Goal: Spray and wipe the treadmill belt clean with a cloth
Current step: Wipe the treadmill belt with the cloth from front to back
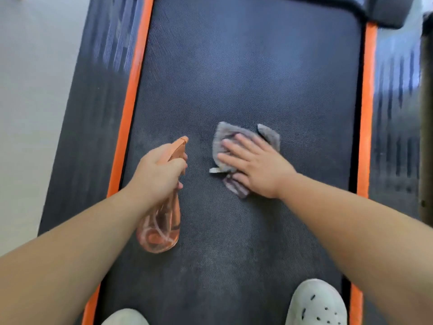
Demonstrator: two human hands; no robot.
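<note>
Head view: looking straight down at a treadmill belt (246, 78), with two bare forearms reaching in from the bottom edge.
Belt surface: dark, matte, finely woven in a diamond grain, with paler hazy patches around and below the hands.
Edges: a flat bright-orange strip (131, 90) runs along the left side and another along the right; outside them lie dark ribbed side rails (98, 78).
Cloth: a small grey cloth (225, 132), soft and ribbed, lies crumpled on the belt right of centre with folded corners poking out; a small white tag (214, 170) sticks out at its left edge.
Right: the right hand (255, 165) lies palm down on the cloth, fingers (236, 148) straight and slightly spread, pressing it to the belt.
Bottle: a spray bottle (161, 226) of translucent orange plastic, with a rounded body, a thin tube curled inside and an opaque orange nozzle (181, 141) pointing up the belt; it is over the belt's left half, apart from the cloth.
Left: the left hand (157, 170) grips the bottle's neck, fingers curled round it.
Feet: two pale rubbery clogs (316, 303) with punched holes stand on the belt at the bottom edge.
Floor: a pale, smooth floor (28, 90) lies to the left.
</note>
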